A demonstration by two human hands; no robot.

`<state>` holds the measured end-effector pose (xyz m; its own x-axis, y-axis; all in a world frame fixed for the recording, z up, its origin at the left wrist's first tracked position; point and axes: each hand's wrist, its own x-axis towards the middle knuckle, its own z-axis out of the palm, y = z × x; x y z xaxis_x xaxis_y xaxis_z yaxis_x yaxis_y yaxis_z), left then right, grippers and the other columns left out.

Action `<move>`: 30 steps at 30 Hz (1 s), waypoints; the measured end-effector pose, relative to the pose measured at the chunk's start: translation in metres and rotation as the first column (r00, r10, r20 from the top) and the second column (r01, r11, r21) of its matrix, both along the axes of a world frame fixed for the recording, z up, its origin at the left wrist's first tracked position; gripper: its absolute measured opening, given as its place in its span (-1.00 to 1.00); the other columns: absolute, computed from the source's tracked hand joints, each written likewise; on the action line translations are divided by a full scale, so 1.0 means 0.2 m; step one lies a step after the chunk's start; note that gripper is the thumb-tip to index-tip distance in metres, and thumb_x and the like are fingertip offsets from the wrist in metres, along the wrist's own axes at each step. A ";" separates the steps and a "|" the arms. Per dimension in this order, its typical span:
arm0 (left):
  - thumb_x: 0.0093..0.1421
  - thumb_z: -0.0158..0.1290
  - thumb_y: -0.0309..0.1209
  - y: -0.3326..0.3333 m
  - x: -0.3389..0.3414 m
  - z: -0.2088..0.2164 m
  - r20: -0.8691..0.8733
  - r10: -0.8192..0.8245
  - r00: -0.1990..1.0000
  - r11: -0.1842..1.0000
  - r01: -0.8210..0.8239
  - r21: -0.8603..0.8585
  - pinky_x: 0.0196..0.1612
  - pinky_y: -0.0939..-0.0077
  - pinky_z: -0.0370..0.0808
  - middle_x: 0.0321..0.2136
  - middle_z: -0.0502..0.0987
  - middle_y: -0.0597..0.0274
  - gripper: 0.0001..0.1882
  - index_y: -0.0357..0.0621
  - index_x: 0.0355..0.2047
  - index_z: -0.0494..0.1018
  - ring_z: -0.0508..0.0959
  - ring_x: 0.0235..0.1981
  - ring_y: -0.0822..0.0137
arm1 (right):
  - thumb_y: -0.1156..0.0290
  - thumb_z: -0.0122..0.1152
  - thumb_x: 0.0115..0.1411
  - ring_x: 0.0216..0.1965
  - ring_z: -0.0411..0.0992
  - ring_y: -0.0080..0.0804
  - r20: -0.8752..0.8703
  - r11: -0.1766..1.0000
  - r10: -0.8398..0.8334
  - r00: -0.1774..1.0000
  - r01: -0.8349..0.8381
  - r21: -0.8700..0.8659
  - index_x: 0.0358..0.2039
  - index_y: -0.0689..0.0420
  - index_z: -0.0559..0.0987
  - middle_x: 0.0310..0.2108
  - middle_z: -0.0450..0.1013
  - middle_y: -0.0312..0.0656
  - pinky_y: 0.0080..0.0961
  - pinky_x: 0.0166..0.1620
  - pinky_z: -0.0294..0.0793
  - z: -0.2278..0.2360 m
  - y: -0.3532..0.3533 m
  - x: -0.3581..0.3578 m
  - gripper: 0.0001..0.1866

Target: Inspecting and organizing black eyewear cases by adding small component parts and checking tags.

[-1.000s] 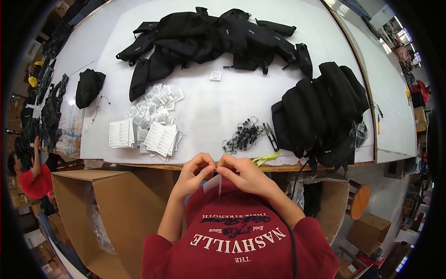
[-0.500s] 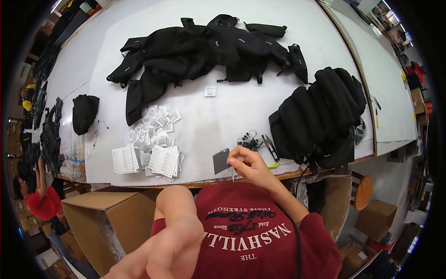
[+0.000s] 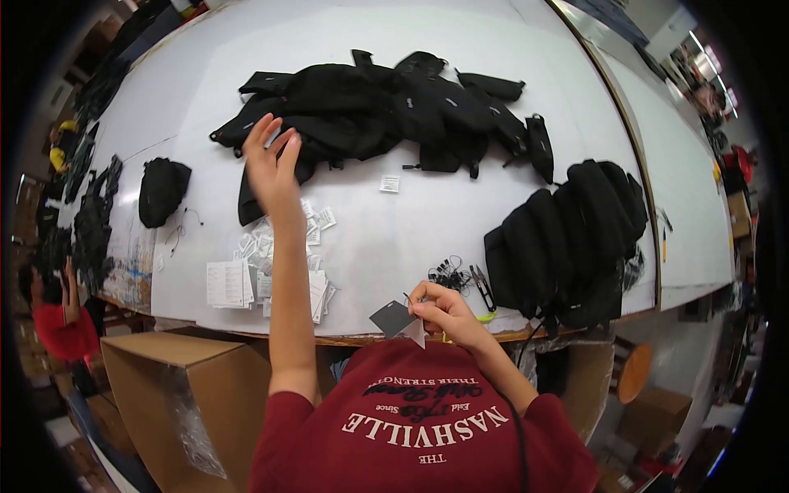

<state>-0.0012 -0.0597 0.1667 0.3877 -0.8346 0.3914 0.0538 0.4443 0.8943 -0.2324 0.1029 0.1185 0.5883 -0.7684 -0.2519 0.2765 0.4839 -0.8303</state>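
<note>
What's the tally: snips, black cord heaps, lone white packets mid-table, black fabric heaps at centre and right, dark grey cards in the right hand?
Snips: 1
Black cord heap: 1
Lone white packet, mid-table: 1
Black fabric heaps, centre and right: 2
Dark grey card in the right hand: 1
Total: 6

A dark grey tag [image 3: 389, 320] – flat, four-cornered, tilted – juts leftward from the right hand [image 3: 448, 315], pinched at its edge; a pale tag [image 3: 417, 333] hangs just below that pinch; black bags [image 3: 345, 107], soft and loosely heaped – some overlapping – lie around and beyond the left hand [image 3: 274, 168], contact unclear.
</note>
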 end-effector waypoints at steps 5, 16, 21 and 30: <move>-0.30 0.34 0.21 -0.60 0.34 -0.64 0.435 0.191 0.880 0.646 -0.447 0.619 0.24 0.12 0.11 0.17 0.15 -0.19 0.19 -0.25 0.22 0.11 0.15 0.19 -0.10 | 0.39 0.00 0.30 -0.69 0.01 -0.82 -0.021 0.998 0.050 0.999 -0.050 -0.025 -0.31 0.15 0.40 -0.59 0.25 -0.47 -0.74 -0.61 -0.06 0.02 0.05 0.06 -0.90; -0.15 0.34 -0.24 -0.38 0.13 -0.66 -0.008 -0.017 1.000 0.877 0.019 0.480 0.01 0.45 0.40 -0.09 0.51 -0.03 -0.27 -0.43 -0.02 0.37 0.51 -0.07 0.14 | 0.43 0.06 0.23 -0.64 0.04 -0.87 -0.063 0.985 -0.174 0.983 0.173 -0.023 -0.33 0.11 0.38 -0.43 0.34 -0.43 -0.83 -0.60 -0.06 0.01 0.14 -0.07 -0.93; -0.05 0.33 -0.28 0.24 -0.17 -0.57 -0.158 -0.018 0.987 0.898 0.085 0.432 0.08 0.45 0.34 -0.01 0.42 -0.05 -0.21 -0.47 0.08 0.22 0.44 0.00 0.18 | 0.42 0.05 0.26 -0.66 0.07 -0.83 -0.105 0.985 -0.173 0.979 0.174 0.006 -0.32 0.12 0.38 -0.44 0.32 -0.40 -0.81 -0.63 -0.01 -0.04 0.10 -0.09 -0.92; 0.13 0.19 -0.24 0.92 -0.21 -0.58 -0.177 -0.388 0.904 0.644 0.404 0.650 -0.16 0.44 0.44 -0.06 0.39 0.07 -0.47 -0.23 0.02 0.30 0.49 -0.26 0.29 | 0.43 0.04 0.27 -0.71 0.06 -0.83 -0.217 0.960 -0.260 0.941 0.228 -0.160 -0.35 0.21 0.43 -0.72 0.18 -0.50 -0.77 -0.63 0.00 -0.01 0.00 -0.10 -0.89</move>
